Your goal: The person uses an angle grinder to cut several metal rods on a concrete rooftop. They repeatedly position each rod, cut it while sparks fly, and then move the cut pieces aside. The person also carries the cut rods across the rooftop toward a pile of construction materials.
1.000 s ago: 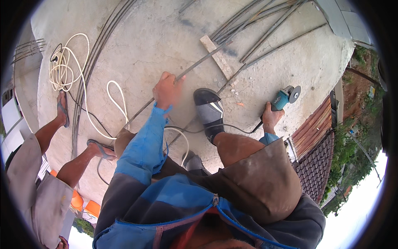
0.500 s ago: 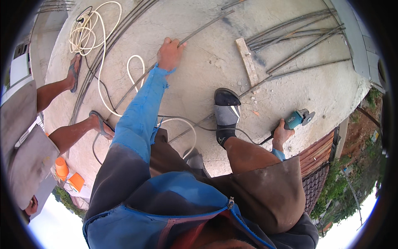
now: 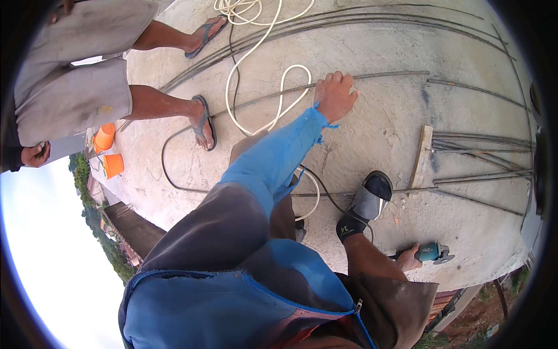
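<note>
My left hand [image 3: 335,95], in a blue sleeve, reaches forward and closes on a long thin steel rod [image 3: 388,74] lying on the concrete slab. My right hand [image 3: 408,259] is low at the right, gripping a teal angle grinder [image 3: 433,252] that rests near the slab's edge. My shoe [image 3: 369,200] presses on another rod [image 3: 325,194] beside a short wooden plank [image 3: 421,157].
Another person stands at the upper left in sandals [image 3: 204,122]. A white rope [image 3: 273,99] and a black cable [image 3: 168,168] loop across the concrete slab [image 3: 372,35]. Several rods [image 3: 482,157] lie at the right. Two orange cups [image 3: 108,151] sit by the slab's left edge, with a drop beyond.
The view has swung round. My left hand has stretched further out along the rod. My right hand with the grinder has dropped lower toward the slab's edge.
</note>
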The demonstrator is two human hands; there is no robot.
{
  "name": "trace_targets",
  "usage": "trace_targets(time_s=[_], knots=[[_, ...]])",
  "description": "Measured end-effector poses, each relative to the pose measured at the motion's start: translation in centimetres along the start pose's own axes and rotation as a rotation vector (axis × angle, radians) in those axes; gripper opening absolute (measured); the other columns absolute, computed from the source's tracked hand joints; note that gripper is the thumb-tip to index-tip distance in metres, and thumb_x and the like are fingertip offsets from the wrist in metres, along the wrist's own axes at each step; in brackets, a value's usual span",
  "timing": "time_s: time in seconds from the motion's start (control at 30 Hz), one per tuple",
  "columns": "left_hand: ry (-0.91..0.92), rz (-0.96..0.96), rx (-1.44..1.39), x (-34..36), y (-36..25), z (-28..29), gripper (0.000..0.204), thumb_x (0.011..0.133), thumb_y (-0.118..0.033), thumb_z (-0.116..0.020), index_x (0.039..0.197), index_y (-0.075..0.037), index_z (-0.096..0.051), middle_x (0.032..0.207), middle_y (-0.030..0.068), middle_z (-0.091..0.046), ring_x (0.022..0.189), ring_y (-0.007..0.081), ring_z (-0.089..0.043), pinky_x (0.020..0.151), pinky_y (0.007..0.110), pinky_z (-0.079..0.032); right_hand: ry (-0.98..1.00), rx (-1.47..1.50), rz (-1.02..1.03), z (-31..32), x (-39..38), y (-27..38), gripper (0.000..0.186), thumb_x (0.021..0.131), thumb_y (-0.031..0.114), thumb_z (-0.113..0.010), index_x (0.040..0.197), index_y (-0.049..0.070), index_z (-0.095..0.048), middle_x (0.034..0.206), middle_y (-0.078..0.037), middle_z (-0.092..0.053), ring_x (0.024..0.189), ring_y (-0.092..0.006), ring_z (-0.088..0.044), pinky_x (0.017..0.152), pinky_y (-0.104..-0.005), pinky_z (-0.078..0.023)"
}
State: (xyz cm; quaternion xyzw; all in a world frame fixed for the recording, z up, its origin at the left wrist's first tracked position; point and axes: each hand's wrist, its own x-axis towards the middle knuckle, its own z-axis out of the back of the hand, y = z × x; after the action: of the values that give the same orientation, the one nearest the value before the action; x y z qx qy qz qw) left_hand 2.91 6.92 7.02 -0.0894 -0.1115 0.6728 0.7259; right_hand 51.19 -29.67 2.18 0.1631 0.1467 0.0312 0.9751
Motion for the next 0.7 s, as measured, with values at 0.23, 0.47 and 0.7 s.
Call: trace_targets(time_s=[0.23,0.47,0.7], knots=[[0.439,0.574,0.076,-8.6,11.2,4.3,0.075,0.095,-0.049,-0.080,0.148,-0.006,-0.048,0.144,0.0271,-0.059,0.134,0.0500,-0.061,0.107,0.059,-0.053,-0.009,0.024,0.036,-0.3,0.1,-0.1,0.094,0.093,0.054,-0.085,0.141,-0.014,-0.042,0.137,-0.033,-0.059,0.125,-0.0443,-0.066,0.105,-0.0532,-0.057],[0.702,0.434,-0.086,-10.8,14.4,1.8,0.046,0.107,-0.040,-0.063,0.135,-0.004,-0.058,0.115,0.0303,-0.073,0.114,0.0535,-0.071,0.098,0.058,-0.055,-0.074,0.071,0.106,-1.3,1.3,-1.7,0.093,0.092,0.053,-0.086,0.140,-0.015,-0.042,0.135,-0.033,-0.060,0.124,-0.0450,-0.067,0.105,-0.0539,-0.056],[1.032,-0.048,-0.030,-12.3,18.1,8.7,0.030,0.109,-0.030,-0.052,0.115,-0.005,-0.068,0.103,0.0266,-0.074,0.096,0.0469,-0.072,0.086,0.058,-0.053,0.023,0.026,0.013,-0.3,-0.2,0.3,0.092,0.092,0.050,-0.086,0.139,-0.015,-0.041,0.135,-0.032,-0.060,0.122,-0.0420,-0.067,0.101,-0.0510,-0.059]])
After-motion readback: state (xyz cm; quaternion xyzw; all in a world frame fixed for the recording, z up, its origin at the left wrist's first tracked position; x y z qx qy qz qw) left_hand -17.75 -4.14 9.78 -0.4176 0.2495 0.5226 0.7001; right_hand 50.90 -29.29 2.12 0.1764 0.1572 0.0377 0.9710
